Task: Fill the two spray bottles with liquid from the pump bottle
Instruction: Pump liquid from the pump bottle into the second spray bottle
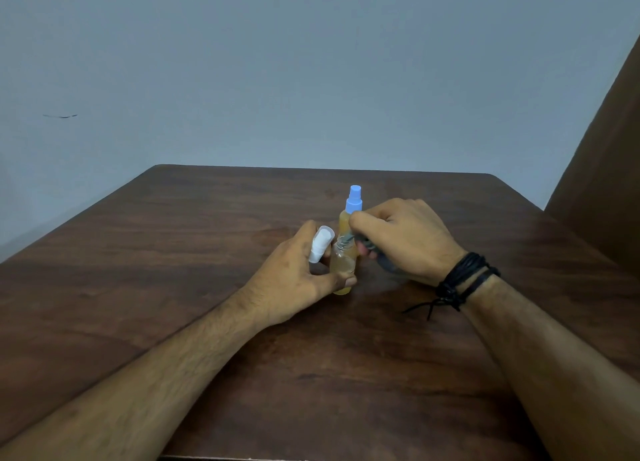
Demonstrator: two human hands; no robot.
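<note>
I see a dark brown wooden table [207, 322] set against a plain blue-grey wall [311, 62], with a brown panel [609, 169] rising past the table's far right corner.

Nearest me, two bare forearms reach in from the near edge toward the middle of the table. The right wrist carries a bundle of black cord bracelets [465, 277], with loose ends hanging toward the tabletop.

The left hand [294, 273] is clenched around a small clear spray bottle [343, 266] that stands upright near the table's centre, thumb across its lower front. Yellow-orange liquid shows in it, and its threaded neck is open. The same hand also pins a white spray cap [320, 244] between its fingers, just left of the bottle's neck and tilted.

The right hand [405, 239] is closed on a dark grey object [375, 256], mostly hidden under the palm; I cannot tell whether it is the pump bottle. A thin greyish tip from it meets the open neck of the clear bottle.

Just behind the two hands, toward the far edge, a second spray bottle [346, 220] stands upright, filled with yellow liquid and closed with a blue spray cap [355, 199]. The right forefinger overlaps it in my view.
</note>
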